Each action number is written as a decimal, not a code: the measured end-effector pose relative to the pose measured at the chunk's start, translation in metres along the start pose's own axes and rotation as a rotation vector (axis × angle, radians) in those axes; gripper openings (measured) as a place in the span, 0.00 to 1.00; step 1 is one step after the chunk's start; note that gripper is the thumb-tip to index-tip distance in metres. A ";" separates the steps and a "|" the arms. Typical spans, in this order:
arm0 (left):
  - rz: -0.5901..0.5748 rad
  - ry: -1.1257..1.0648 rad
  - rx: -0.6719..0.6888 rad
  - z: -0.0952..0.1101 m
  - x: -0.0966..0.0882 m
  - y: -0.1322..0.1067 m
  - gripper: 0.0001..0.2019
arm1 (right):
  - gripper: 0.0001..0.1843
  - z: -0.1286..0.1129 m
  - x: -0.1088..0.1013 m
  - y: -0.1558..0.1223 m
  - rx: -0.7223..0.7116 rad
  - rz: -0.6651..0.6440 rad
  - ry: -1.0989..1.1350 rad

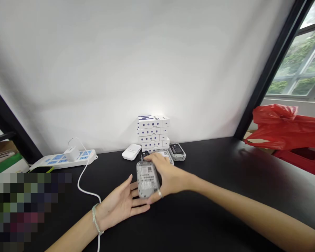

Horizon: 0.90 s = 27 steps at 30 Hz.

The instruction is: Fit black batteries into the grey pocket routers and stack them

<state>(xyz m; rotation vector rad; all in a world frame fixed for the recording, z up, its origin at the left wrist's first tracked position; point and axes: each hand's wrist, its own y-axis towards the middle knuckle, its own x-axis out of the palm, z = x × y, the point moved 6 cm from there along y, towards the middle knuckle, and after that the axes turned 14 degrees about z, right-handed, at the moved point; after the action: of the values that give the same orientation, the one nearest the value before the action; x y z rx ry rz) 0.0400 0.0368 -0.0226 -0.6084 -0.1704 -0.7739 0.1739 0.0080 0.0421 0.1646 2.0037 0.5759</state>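
Fingers of the left hand (120, 205) are being held spread beneath a grey, rounded-rectangular plastic device (147, 180), which is being gripped by the right hand (172, 176); beyond, stacked white cardboard boxes (152, 133) are being supported by the black tabletop (212, 171).

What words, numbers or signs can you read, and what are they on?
"M", seemingly: dark-blue letter atop the stacked white cardboard boxes.
Those boxes' small side print: too small.
Held grey rounded plastic device: print too blurred.
Black rectangular panel farther right: too blurred.
White rounded plastic device: mark too small.
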 end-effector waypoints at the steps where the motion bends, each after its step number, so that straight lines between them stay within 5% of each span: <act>1: 0.013 0.008 0.007 -0.001 -0.001 0.001 0.26 | 0.63 -0.006 0.010 -0.002 -0.036 -0.026 0.001; 4: 0.073 0.036 0.053 -0.001 -0.005 0.002 0.22 | 0.52 -0.005 0.028 0.005 -0.089 -0.119 -0.003; 7: 0.099 0.024 0.075 -0.001 -0.006 0.002 0.22 | 0.33 0.019 0.021 0.030 -0.073 -0.043 -0.114; 14: 0.088 -0.029 0.050 -0.001 -0.007 0.004 0.23 | 0.20 0.051 0.024 0.064 -0.069 -0.087 -0.233; 19: 0.091 -0.022 0.046 -0.002 -0.008 0.005 0.21 | 0.24 0.052 0.026 0.069 -0.043 -0.124 -0.205; 27: 0.085 0.000 0.053 -0.001 -0.008 0.004 0.22 | 0.43 0.024 0.013 0.054 -0.009 0.076 -0.090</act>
<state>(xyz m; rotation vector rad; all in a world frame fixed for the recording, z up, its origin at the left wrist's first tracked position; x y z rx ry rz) 0.0374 0.0436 -0.0278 -0.5615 -0.1637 -0.6853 0.1819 0.0676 0.0473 0.2582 1.9137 0.6151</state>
